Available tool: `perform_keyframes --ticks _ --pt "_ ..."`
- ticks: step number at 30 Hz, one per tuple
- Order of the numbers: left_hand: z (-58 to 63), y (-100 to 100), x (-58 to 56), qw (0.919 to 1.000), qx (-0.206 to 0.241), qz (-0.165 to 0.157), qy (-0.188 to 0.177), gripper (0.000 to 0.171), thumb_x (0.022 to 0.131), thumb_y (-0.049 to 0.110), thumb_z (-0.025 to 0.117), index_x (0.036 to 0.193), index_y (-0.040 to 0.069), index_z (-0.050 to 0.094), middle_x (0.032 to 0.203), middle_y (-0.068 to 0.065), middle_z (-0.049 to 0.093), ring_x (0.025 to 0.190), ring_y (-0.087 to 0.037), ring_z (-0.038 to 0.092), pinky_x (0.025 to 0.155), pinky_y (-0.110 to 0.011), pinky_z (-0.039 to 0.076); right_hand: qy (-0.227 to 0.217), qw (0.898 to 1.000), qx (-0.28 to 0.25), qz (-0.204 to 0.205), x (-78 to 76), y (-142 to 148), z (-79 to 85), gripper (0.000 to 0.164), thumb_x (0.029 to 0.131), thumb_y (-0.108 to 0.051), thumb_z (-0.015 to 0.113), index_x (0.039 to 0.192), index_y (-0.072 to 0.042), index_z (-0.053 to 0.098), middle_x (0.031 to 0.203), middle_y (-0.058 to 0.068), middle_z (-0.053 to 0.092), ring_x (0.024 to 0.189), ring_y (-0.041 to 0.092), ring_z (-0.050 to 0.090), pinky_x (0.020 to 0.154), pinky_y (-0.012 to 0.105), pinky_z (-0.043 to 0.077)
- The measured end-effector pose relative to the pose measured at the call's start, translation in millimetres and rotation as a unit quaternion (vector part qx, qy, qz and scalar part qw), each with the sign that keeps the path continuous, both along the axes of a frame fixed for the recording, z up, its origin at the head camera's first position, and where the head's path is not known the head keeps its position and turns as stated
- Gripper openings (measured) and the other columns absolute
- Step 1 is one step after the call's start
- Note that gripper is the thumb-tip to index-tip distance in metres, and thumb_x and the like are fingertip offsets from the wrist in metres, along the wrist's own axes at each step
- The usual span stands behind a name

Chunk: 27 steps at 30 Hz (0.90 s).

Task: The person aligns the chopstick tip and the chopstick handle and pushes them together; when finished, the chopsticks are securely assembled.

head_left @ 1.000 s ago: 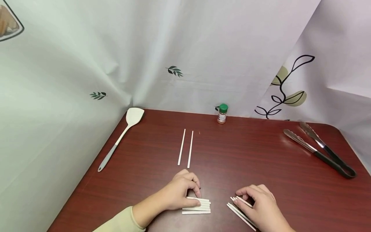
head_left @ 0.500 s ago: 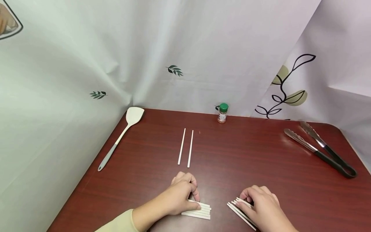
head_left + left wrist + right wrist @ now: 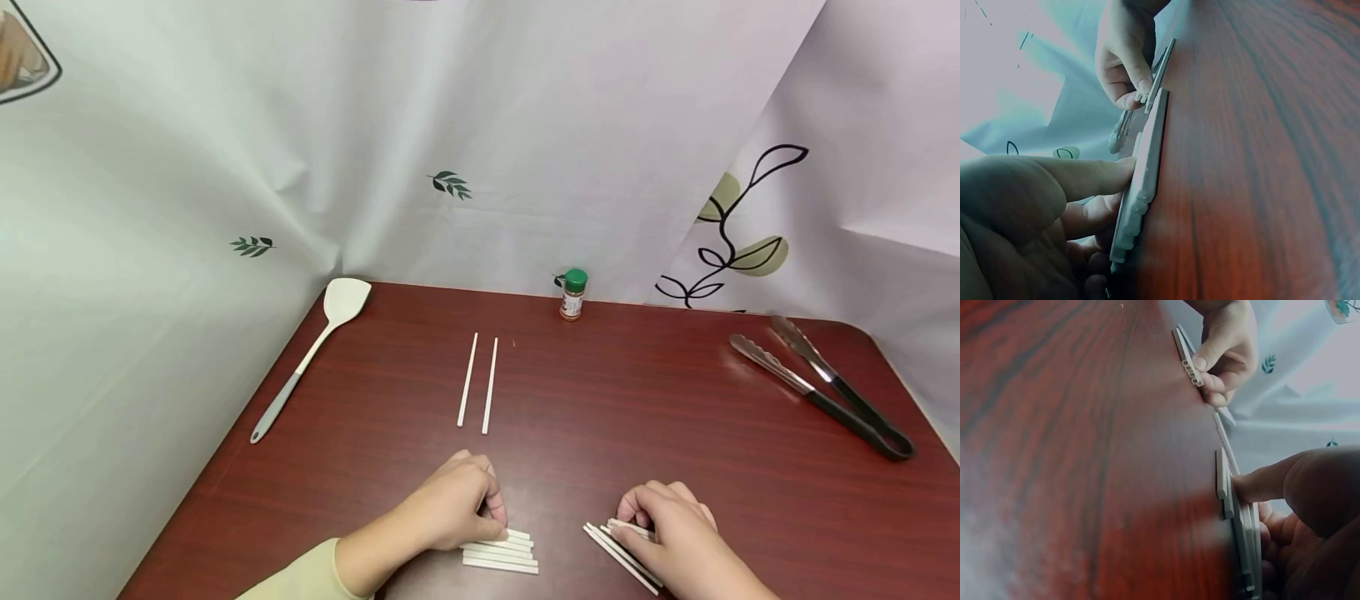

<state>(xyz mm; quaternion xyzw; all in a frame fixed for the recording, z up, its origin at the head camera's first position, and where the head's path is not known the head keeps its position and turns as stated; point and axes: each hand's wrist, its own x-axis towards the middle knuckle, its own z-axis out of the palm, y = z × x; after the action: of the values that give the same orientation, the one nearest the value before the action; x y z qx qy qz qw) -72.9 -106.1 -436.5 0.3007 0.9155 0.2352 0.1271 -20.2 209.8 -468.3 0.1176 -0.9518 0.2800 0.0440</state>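
Spatula, at the left edge of the tabletop. Left hand, nearly closed, pinching a row of white sticks well forward of the back edge. Two chopsticks, farther back. Jar, at that edge. Right hand, nearly closed, pinching a stick bundle near the row. Tongs, near the right edge.

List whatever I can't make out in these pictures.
- Left ends of the upper sticks in the left group of white sticks: head view, hidden by the left hand.
- Full count of the right bundle of white sticks: head view, partly covered by the right hand.
- Wording on the green-capped jar: head view, too small.
- Rest of the printed picture: head view, cut off by the left edge.
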Motion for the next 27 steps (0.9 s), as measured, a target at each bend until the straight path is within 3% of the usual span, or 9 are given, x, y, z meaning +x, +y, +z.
perform_keyframes --ticks 4,10,15,19,27 --pt "-1.5 -2.0 -0.6 0.9999 -0.001 -0.013 -0.003 0.018 0.079 0.031 0.091 0.073 0.034 0.075 0.081 0.023 0.047 0.082 0.0 0.037 0.076 -0.02 0.037 0.049 0.999 -0.013 0.009 -2.0 -1.6 -4.4 0.043 0.081 -0.026 0.092 0.08 -0.045 0.053 0.076 -0.029 0.039 0.082 -0.001 0.039 0.073 0.034 0.03" --pt "-2.3 -0.9 1.8 0.999 -0.012 -0.037 0.021 0.016 0.087 0.029 0.086 0.077 0.032 0.073 0.085 0.022 0.047 0.083 -0.001 0.037 0.079 -0.021 0.037 0.138 0.984 -0.105 0.047 -9.1 -5.1 -8.5 0.044 0.083 -0.004 0.088 0.092 -0.036 0.058 0.087 -0.024 0.048 0.081 -0.001 0.048 0.071 0.019 0.037" --pt "-7.9 4.5 5.9 0.9945 -0.032 -0.056 0.083 0.015 0.095 0.032 0.078 0.085 0.03 0.066 0.095 0.018 0.05 0.089 -0.004 0.041 0.081 -0.025 0.04 0.147 0.977 -0.148 0.045 -11.2 -4.9 -10.1 0.043 0.087 0.003 0.083 0.098 -0.03 0.059 0.094 -0.019 0.054 0.081 0.0 0.054 0.071 0.016 0.043" --pt "-9.6 9.4 4.5 0.9906 -0.037 -0.046 0.123 0.016 0.1 0.029 0.073 0.09 0.026 0.062 0.093 0.014 0.054 0.088 -0.006 0.046 0.085 -0.028 0.044 0.153 0.973 -0.162 0.056 -11.9 -4.0 -12.0 0.043 0.087 0.006 0.082 0.1 -0.028 0.06 0.096 -0.017 0.058 0.082 0.001 0.058 0.072 0.015 0.047" --pt "-14.7 12.6 -0.6 0.9871 -0.043 -0.024 0.153 0.011 0.105 0.023 0.068 0.097 0.018 0.061 0.086 0.012 0.058 0.079 -0.007 0.051 0.085 -0.03 0.048 0.159 0.964 -0.194 0.09 -12.4 -3.8 -15.5 0.042 0.083 0.008 0.085 0.101 -0.025 0.066 0.096 -0.015 0.063 0.079 0.002 0.063 0.068 0.013 0.05"
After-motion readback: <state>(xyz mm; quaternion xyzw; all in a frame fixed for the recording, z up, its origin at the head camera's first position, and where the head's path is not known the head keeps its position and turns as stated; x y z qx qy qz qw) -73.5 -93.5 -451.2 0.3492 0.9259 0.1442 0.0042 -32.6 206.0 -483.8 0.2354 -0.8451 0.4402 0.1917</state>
